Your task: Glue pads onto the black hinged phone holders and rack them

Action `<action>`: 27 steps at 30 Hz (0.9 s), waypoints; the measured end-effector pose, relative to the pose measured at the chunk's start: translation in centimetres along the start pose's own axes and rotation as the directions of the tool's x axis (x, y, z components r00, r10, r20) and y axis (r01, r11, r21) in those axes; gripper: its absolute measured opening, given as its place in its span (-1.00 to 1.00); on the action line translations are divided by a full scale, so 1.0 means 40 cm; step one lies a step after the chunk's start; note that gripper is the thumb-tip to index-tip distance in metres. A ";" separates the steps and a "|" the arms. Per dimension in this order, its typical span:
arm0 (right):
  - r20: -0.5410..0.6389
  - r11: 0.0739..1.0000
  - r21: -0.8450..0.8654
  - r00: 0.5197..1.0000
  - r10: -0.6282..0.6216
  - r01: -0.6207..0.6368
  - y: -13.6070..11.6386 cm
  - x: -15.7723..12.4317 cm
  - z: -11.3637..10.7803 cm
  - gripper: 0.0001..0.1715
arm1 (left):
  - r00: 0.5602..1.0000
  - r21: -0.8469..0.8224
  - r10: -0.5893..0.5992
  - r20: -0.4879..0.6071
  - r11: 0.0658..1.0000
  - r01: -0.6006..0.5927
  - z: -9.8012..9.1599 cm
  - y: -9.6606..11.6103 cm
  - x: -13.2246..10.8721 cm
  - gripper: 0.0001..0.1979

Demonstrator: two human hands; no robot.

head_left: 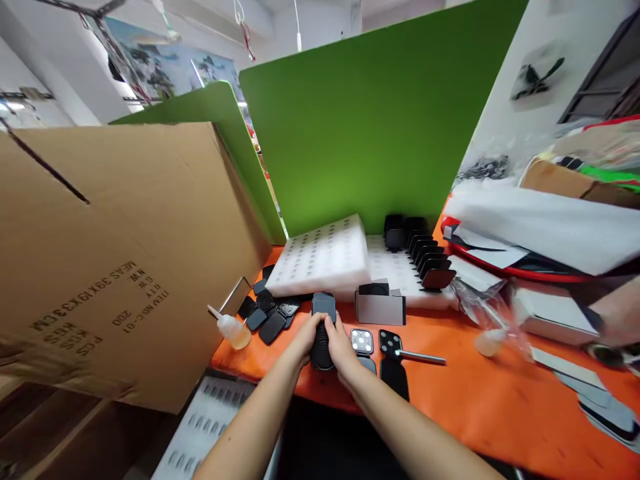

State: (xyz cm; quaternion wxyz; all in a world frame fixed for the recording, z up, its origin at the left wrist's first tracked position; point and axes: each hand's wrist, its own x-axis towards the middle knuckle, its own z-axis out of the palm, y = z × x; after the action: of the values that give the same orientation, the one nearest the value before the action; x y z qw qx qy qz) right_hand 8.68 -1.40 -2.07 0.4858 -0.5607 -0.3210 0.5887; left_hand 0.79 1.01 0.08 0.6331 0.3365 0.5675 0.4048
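"Head view: what do the hands hold?"

"Left hand (pixel 306 335) and right hand (pixel 342 345) together grasp one dark oblong piece (pixel 321 351), its ribbed end pointing towards the near edge of the orange bench (pixel 465 390), just inside that edge. Whether it touches the bench, I cannot tell."

"How is it best handled?"

"Probably with even pressure from both thumbs, its long sides kept square, and the right wrist clear of the metal rod (pixel 425 358) to its right."

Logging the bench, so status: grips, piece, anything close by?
Left grip and right grip both on dark piece. Ribbed section facing camera. Metal rod to piece's right, squeeze bottle to its left.
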 end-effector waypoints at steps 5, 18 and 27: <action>-0.008 0.995 -0.096 1.000 -0.003 0.003 0.039 0.068 -0.008 -0.05 | 0.995 0.037 0.100 -0.032 0.994 -0.098 -0.005 -0.017 0.035 -0.41; -0.050 0.995 -0.075 0.996 -0.073 0.069 0.072 0.112 0.002 -0.10 | 0.986 -0.031 0.149 -0.074 0.988 -0.151 -0.005 -0.029 0.063 -0.52; 0.020 0.982 0.052 0.983 -0.184 0.183 0.089 0.076 0.000 -0.29 | 0.999 -0.107 0.007 0.044 0.994 -0.002 -0.016 -0.025 0.021 -0.70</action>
State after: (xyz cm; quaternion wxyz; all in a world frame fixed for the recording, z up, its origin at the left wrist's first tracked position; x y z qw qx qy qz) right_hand 8.22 0.28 -6.42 0.5479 -0.5092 -0.3623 0.5561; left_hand 0.31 1.30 -1.26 0.6617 0.3122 0.5303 0.4284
